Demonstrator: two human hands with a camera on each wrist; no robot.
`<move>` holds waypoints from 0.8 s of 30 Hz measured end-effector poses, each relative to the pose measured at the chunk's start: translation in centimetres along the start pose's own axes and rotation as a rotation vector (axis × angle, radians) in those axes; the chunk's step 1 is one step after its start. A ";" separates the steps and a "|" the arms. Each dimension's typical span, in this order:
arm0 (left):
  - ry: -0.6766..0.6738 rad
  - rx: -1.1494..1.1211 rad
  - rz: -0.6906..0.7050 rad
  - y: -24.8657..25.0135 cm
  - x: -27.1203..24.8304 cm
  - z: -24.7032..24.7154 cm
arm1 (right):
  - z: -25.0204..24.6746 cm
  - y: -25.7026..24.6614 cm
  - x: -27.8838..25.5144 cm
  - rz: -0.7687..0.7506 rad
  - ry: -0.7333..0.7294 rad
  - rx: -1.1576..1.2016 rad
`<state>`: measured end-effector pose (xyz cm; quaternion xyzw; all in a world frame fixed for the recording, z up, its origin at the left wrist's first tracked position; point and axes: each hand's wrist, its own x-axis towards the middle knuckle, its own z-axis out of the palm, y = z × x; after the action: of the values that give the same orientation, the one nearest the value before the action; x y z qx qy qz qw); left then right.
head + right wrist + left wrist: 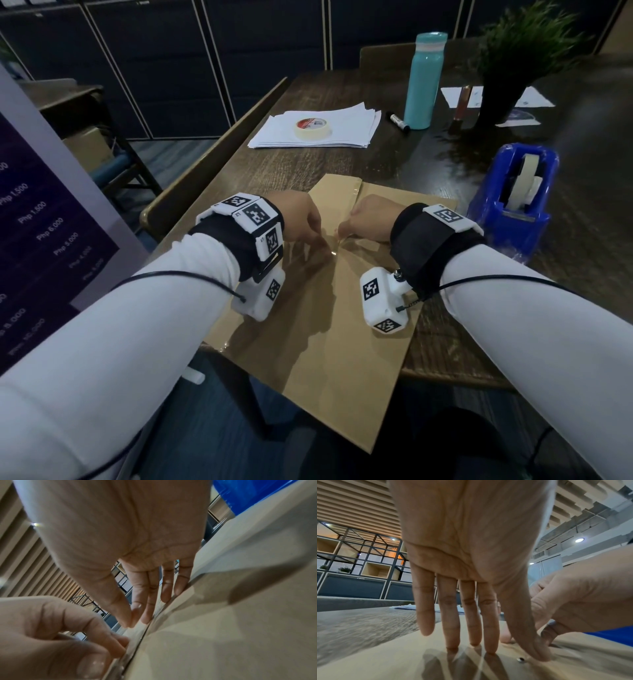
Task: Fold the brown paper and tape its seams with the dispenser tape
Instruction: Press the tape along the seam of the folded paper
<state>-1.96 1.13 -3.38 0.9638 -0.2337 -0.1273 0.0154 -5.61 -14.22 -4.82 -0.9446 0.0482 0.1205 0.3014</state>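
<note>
While the table [342, 164] takes up most of the shot, the brown paper [308, 342] lies flat on its near edge, hanging a bit over it. Blue tape dispenser [513, 202] sits just right of the paper. Left hand [298, 216] has straight, slightly spread fingers [452, 615] with tips pressing on the paper by the middle seam. Right hand [370, 217] looks like it's pinching a bit of clear tape [359, 245] there, hard to be sure.
</note>
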 end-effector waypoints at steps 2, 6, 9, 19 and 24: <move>0.008 -0.008 -0.014 0.1 0.2 0.0 | 0.0 -0.1 -0.1 -0.017 0.002 0.000; 0.023 0.029 -0.030 0.2 0.7 0.1 | 0.0 -0.2 -0.3 -0.032 0.002 -0.018; 0.013 0.050 -0.041 0.5 1.0 0.1 | 0.0 -0.1 -0.3 -0.029 0.001 -0.019; -0.013 0.034 -0.083 0.2 1.4 0.7 | -0.3 -0.2 -0.4 -0.045 -0.036 -0.038; -0.023 0.049 -0.104 0.2 1.2 0.8 | -0.3 -0.5 -0.5 -0.065 -0.043 -0.062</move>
<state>-1.18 0.43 -4.41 0.9733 -0.1863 -0.1331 -0.0178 -5.91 -14.00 -4.17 -0.9518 0.0072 0.1325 0.2767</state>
